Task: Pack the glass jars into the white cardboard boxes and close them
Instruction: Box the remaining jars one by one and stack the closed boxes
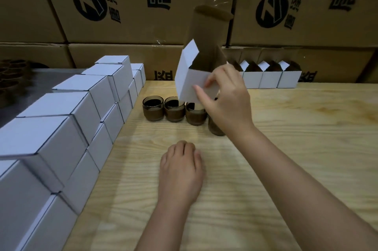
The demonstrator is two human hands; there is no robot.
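Note:
My right hand (229,99) grips an open white cardboard box (190,79) in the air above the table, its brown-lined lid flap standing up. Below it a row of dark glass jars sits on the wooden table: one jar (153,110) at the left, a second jar (173,111) beside it, a third jar (195,114) partly behind the box, and a fourth jar (214,128) mostly hidden under my right hand. My left hand (181,171) rests on the table nearer to me, fingers curled, holding nothing.
Closed white boxes (67,119) are stacked in steps along the left. Several open white boxes (270,79) stand in a row at the back right. Large brown cartons (126,5) form a wall behind. More brown jars (10,74) lie at the far left.

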